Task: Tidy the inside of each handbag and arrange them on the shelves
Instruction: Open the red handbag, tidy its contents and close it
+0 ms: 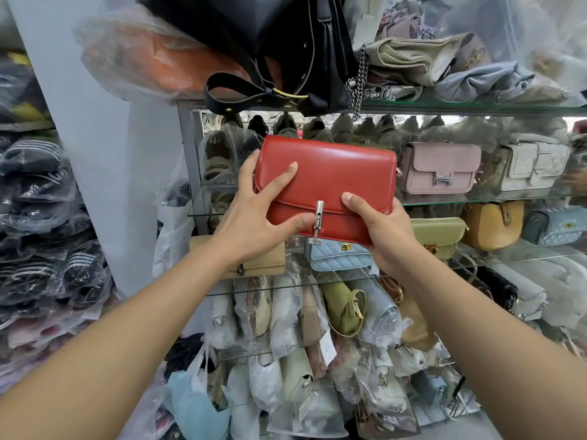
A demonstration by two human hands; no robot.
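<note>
1. Both hands hold the task's thing in the air in front of the shelving. The left hand [251, 214] grips the left end of a glossy red leather flap handbag [327, 179], forefinger laid across the flap and thumb reaching toward the silver bar clasp [318, 222]. The right hand [384, 236] grips the lower right corner, thumb on the front.
2. Key relation: the bag's long axis runs left to right, dipping slightly to the right, with its front toward the camera. The clasp sits between the two thumbs, with the left thumb nearer.
3. Flap down; whether the clasp is latched, and what lies inside, cannot be told.
4. Behind, the glass shelves [476, 198] carry a pink suede flap bag [440, 168], a pale blue quilted bag [336, 255] and an olive-green bag [441, 233]. Lower tiers hold bags in clear plastic wrap.
</note>
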